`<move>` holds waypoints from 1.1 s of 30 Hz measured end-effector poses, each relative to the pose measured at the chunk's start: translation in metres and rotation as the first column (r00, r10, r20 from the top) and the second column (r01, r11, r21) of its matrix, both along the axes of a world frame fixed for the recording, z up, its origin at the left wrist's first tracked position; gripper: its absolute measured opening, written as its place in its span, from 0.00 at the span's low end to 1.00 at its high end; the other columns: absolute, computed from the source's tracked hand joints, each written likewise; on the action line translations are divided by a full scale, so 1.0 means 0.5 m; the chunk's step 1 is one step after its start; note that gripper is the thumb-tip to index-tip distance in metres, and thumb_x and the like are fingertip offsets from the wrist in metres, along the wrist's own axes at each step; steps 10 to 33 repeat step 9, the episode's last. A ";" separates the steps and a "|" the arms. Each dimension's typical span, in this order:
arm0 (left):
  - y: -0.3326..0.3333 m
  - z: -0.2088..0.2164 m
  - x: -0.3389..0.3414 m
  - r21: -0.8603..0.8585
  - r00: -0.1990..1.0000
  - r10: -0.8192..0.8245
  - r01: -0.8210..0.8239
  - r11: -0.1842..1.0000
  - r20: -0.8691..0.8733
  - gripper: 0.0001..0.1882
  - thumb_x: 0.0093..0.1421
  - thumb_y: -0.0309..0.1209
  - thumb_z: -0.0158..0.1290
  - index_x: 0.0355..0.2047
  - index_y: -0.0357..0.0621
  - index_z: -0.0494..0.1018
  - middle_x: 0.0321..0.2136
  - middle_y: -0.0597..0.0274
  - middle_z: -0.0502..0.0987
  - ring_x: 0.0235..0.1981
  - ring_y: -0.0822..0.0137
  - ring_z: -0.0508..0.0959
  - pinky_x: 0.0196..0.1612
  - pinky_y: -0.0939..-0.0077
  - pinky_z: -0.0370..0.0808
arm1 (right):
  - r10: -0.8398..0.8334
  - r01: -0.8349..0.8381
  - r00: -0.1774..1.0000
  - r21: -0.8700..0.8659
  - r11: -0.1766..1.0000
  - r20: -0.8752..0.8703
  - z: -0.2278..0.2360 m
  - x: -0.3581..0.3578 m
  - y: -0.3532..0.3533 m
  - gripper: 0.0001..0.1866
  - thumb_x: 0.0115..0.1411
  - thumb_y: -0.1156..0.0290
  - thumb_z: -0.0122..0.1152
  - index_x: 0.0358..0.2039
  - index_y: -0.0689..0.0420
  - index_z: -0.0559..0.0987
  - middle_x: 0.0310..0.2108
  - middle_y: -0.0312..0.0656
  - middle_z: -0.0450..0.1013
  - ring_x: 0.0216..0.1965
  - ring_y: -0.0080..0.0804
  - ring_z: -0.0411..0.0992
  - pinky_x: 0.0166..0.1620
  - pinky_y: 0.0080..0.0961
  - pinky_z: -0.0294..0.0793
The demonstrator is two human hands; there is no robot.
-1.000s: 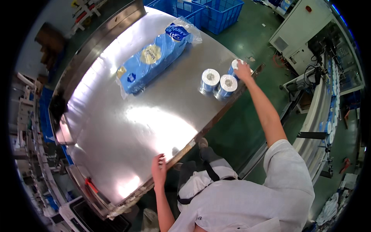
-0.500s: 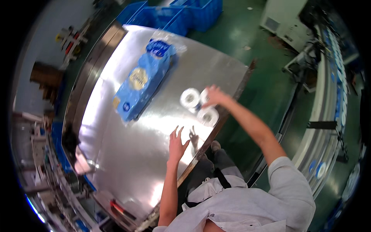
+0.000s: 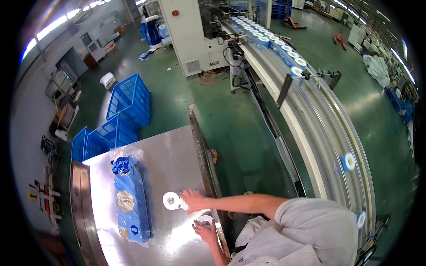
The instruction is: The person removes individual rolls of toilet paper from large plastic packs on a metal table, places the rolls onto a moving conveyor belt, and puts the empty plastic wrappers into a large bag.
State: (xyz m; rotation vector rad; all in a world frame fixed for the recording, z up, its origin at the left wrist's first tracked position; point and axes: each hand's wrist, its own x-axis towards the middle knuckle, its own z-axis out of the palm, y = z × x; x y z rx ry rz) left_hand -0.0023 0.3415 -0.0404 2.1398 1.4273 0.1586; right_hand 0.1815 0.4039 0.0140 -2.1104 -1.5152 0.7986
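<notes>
Three white toilet paper rolls stand close together on the metal table near its right edge. One roll (image 3: pixel 171 200) shows its round end and core hole, just left of my right hand (image 3: pixel 194 201). My right hand has its fingers and thumb round a second roll (image 3: pixel 183 204), mostly covered by the hand. Nearer to me, my left hand (image 3: pixel 206 232) curls its fingers and thumb about the third roll (image 3: pixel 204 219), partly hidden. Left of them lies a long blue plastic package (image 3: pixel 128 201), its clear film end pointing away from me.
Blue crates (image 3: pixel 128 99) stand on the floor beyond the table (image 3: pixel 164 155). A curved conveyor (image 3: pixel 319 133) on the right carries several rolls with blue sides, leading from a white machine (image 3: pixel 188 40). A raised metal rail (image 3: pixel 80 199) borders the table's left side.
The view has swung toward the conveyor and machine. My left hand has moved from above the bare table to the nearest roll. My right hand stays at its roll.
</notes>
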 end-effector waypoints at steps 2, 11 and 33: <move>0.004 -0.006 -0.011 0.096 0.999 -0.038 0.035 0.995 0.027 0.52 0.47 0.48 0.65 0.65 0.41 0.52 0.64 0.36 0.50 0.62 0.36 0.56 0.60 0.46 0.63 | -0.124 0.129 0.991 0.171 0.977 -0.039 0.075 0.057 -0.048 0.49 0.40 0.53 0.73 0.61 0.57 0.60 0.58 0.55 0.56 0.59 0.56 0.57 0.55 0.52 0.66; 0.067 0.001 -0.037 0.140 0.947 -0.277 0.301 0.943 -0.163 0.49 0.42 0.39 0.67 0.64 0.61 0.56 0.66 0.44 0.49 0.64 0.38 0.53 0.57 0.41 0.67 | -0.760 0.536 0.645 0.659 0.527 0.083 0.358 0.360 -0.429 0.42 0.38 0.58 0.73 0.54 0.61 0.68 0.51 0.51 0.64 0.56 0.50 0.61 0.62 0.41 0.59; 0.067 0.001 -0.037 0.140 0.947 -0.277 0.301 0.943 -0.163 0.49 0.42 0.39 0.67 0.64 0.61 0.56 0.66 0.44 0.49 0.64 0.38 0.53 0.57 0.41 0.67 | -0.760 0.536 0.645 0.659 0.527 0.083 0.358 0.360 -0.429 0.42 0.38 0.58 0.73 0.54 0.61 0.68 0.51 0.51 0.64 0.56 0.50 0.61 0.62 0.41 0.59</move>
